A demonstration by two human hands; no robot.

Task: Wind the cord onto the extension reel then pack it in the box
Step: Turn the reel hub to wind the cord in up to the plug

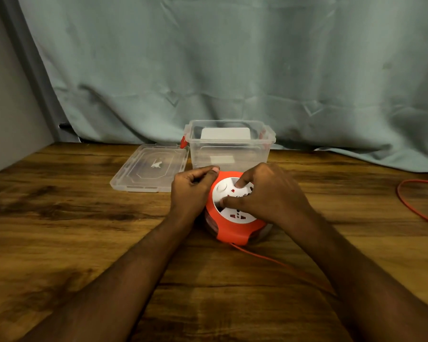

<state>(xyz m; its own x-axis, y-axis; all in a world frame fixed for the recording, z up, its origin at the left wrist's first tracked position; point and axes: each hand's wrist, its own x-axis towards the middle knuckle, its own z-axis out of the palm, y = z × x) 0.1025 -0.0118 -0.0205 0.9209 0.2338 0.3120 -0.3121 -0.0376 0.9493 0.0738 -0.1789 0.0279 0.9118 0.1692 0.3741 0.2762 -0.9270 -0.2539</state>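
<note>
**Both hands on the extension reel, open box behind**

A pale green curtain point(232, 65) fills the upper half of the frame, hanging down to a dark wooden table point(72, 243) that takes up the lower half.

Just above the frame's centre stands a clear plastic box point(229, 154) with red latches on its sides, its top open. Through the clear walls a pale rectangular shape shows against the far wall and a smaller pale patch lower down; whether these are things inside or labels on the walls cannot be told. The clear lid point(150, 167) lies flat on the table to the left of the box, just touching or nearly touching its lower left side.

Directly below the box, at the centre of the frame, sits the orange extension reel point(235, 230) with a white socket face turned upward. The left hand point(192, 187) grips the reel's upper left rim, fingers curled together over the edge. The right hand point(269, 191) reaches over from the right, its thumb and fingertips bent and pressed onto the white face, clamped on its centre.

The orange cord point(277, 261) leaves the reel's lower edge and runs toward the lower right, passing under the right forearm; more of it loops along the table at the right edge of the frame.
</note>
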